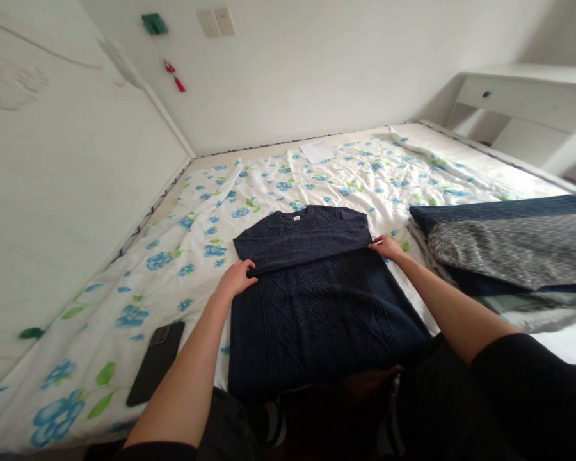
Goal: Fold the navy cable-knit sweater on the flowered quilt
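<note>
**Bed (pixel 461 153) dressed in a flowered sheet (pixel 269 176)**

The sheet, white with blue blooms and green leaves, is rumpled beyond the collar of the navy sweater (pixel 312 314). That sweater lies at the bed's near side, collar away, hem toward the near edge, a sleeve across its upper body. Left of its lower half, just beside it, is a dark phone (pixel 156 362). Right of it, apart, sits a stack of folded garments (pixel 513 250), speckled grey and dark blue showing. Well beyond its collar lies white paper (pixel 317 152).
</note>
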Tool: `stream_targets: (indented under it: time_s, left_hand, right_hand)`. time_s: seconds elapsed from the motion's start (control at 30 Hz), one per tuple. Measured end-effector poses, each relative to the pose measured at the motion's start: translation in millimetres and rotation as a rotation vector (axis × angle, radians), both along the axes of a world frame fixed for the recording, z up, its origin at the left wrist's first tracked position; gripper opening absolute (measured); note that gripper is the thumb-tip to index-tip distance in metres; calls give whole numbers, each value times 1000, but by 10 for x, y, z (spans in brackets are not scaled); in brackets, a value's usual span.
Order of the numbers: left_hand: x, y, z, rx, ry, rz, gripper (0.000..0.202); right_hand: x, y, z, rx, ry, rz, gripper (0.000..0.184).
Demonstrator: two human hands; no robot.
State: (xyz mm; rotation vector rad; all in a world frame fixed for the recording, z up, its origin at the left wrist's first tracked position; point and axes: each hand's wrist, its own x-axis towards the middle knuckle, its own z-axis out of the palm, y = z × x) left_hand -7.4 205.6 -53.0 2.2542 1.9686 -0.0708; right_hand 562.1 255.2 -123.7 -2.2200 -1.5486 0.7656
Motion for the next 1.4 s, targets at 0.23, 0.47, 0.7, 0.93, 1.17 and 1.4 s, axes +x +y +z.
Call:
stream_targets:
  time_s: [0.23, 0.47, 0.7, 0.93, 1.17, 1.4]
  left_hand:
    - [261, -127, -10, 70, 87, 90, 24]
    - [270, -70, 88, 106, 164, 195, 37]
    - [132, 168, -13, -146, 201, 181, 44]
    - [189, 85, 170, -47, 137, 218, 50]
    - [473, 66, -236, 116, -113, -48, 65]
    - [495, 312, -549, -141, -88, 291, 88]
  right_hand:
    - [-47, -11, 21, 3, 69, -26, 51]
    - [-95, -5, 13, -28, 69, -35, 40]
    - [-189, -54, 13, 19, -42, 24, 58]
    - [-580, -151, 103, 285, -178, 250, 84]
    - [-886, -134, -8, 252, -153, 465, 78]
    - [-907, -198, -317, 169, -151, 412, 79]
